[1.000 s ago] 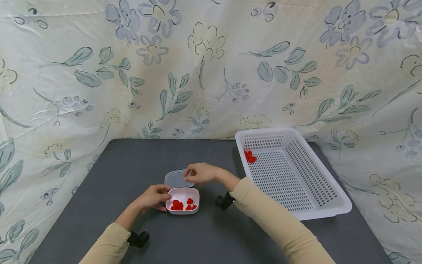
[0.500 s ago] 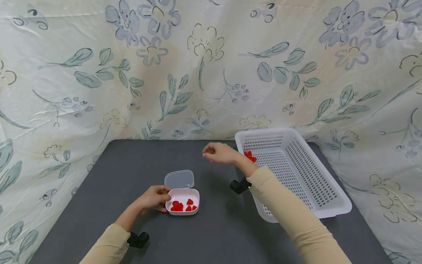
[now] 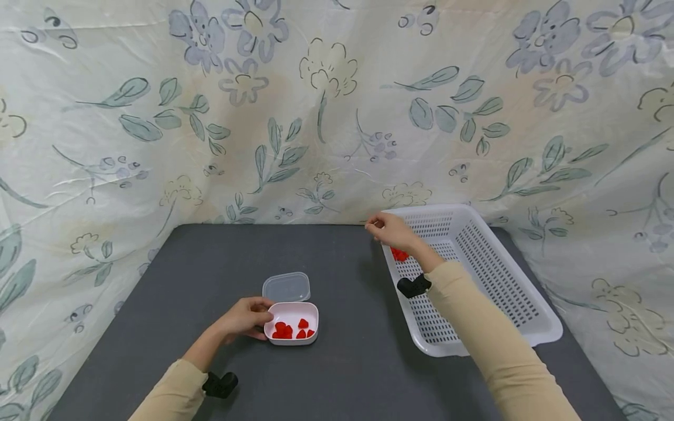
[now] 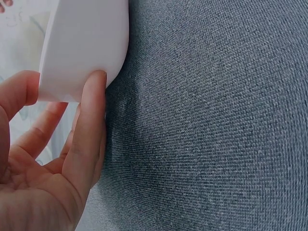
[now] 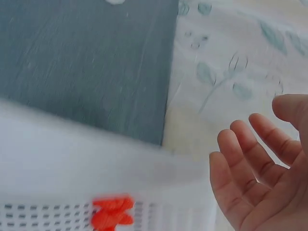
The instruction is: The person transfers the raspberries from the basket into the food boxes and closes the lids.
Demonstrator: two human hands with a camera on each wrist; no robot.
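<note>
The left hand [image 3: 243,317] grips the near-left end of the white box [image 3: 292,321], thumb and fingers curled round its wall; in the left wrist view a finger [image 4: 91,125] lies flat against the box's [image 4: 84,45] white side, which sits on the grey table [image 4: 216,125]. The box holds several red pieces [image 3: 286,331], gathered mostly toward its left and near side. Just behind the box, touching or nearly touching its far edge, lies the clear lid [image 3: 286,287], flat on the table.

The right hand [image 3: 388,230] hovers well right of the box and farther back, over the near-left corner of the white basket [image 3: 505,304]. From the head view its fingers look loosely bent, and the right wrist view shows the fingers [image 5: 250,168] relaxed and parted with an empty palm, so it holds nothing. That view is blurred, so whether the fingertips brush the basket's rim [image 5: 72,144] I cannot tell. Below the hand, inside the basket against its left wall, lies a small cluster of red pieces [image 3: 399,254], seen in the right wrist view as a red blur [image 5: 111,212] on the perforated floor.

The basket stands to the right of the box, well apart from it, angled on the table [image 3: 210,263], its far end near the floral cloth [image 3: 316,105] that hangs behind. Both sleeves are beige; a black strap [image 3: 413,286] sits at the right wrist and another [image 3: 220,384] at the left.
</note>
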